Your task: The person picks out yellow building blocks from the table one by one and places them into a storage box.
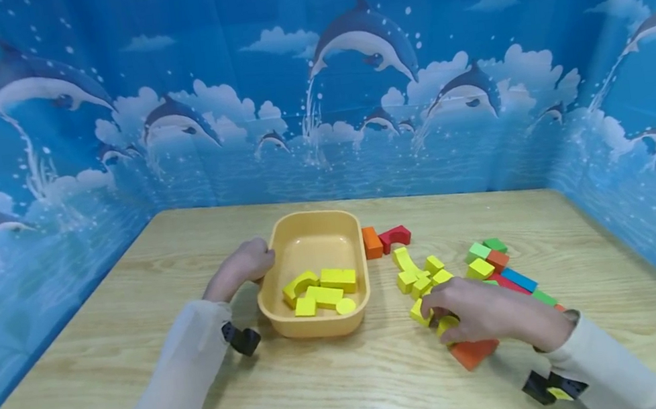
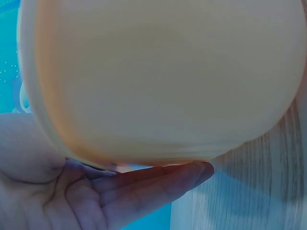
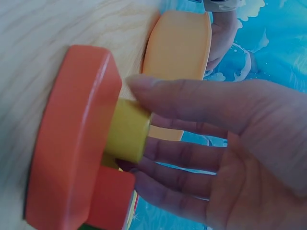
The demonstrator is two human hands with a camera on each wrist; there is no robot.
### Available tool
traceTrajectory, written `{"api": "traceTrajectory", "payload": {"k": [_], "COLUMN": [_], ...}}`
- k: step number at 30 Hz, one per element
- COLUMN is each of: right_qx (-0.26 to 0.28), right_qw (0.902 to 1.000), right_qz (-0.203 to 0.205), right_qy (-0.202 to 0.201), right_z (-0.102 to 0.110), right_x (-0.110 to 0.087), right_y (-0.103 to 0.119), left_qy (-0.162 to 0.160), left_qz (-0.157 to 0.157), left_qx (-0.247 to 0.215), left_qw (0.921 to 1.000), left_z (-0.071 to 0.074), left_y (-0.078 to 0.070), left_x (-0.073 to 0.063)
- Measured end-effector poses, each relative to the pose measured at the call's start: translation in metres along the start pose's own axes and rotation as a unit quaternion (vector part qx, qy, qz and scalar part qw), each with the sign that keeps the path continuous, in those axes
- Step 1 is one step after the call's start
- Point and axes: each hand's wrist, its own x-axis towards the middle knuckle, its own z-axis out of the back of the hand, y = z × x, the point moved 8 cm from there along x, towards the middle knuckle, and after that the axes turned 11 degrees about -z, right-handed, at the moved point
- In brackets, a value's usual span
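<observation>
My left hand (image 1: 247,261) grips the left rim of a cream-yellow plastic bin (image 1: 279,237). In the left wrist view the bin's wall (image 2: 163,86) fills the picture, with fingers along its side. Several yellow blocks (image 1: 326,296) lie in the bin's near half, one arched and one round. To the right, my right hand (image 1: 476,309) reaches down into a pile of blocks, thumb and fingers around a yellow block (image 3: 127,129). Another yellow block (image 1: 418,313) sits by its fingertips. A long orange-red block (image 3: 72,134) lies just beside the hand.
More yellow blocks (image 1: 418,278) are heaped between the bin and my right hand. Behind the bin's right side sit an orange block (image 1: 371,243) and a red arch (image 1: 395,237). Green, red and blue blocks (image 1: 519,279) lie farther right. A dolphin-print curtain (image 1: 322,151) borders the wooden table (image 1: 198,239).
</observation>
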Motion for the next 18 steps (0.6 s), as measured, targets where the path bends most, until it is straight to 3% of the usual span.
{"api": "traceTrajectory", "payload": {"k": [4, 8, 13, 18], "right_qx": [-0.012, -0.013, -0.002, 0.003], "right_qw": [0.9998, 0.9999, 0.996, 0.9818], "right_qz": [-0.008, 0.01, 0.047, 0.102], "right_qy": [0.017, 0.003, -0.076, -0.161], "right_z": [-0.004, -0.002, 0.018, 0.041], "right_x": [0.001, 0.0, 0.0, 0.005], "right_y": [0.001, 0.005, 0.014, 0.038], "left_qy": [-0.001, -0.002, -0.003, -0.002], "left_qz": [0.0, -0.004, -0.004, 0.004], "left_qx": [0.002, 0.002, 0.0, -0.002], "left_qw": [1.0, 1.0, 1.0, 1.0], "left_z": [0.0, 0.0, 0.0, -0.001], "left_y": [0.0, -0.002, -0.001, 0.001], "left_x": [-0.001, -0.001, 0.0, 0.0]}}
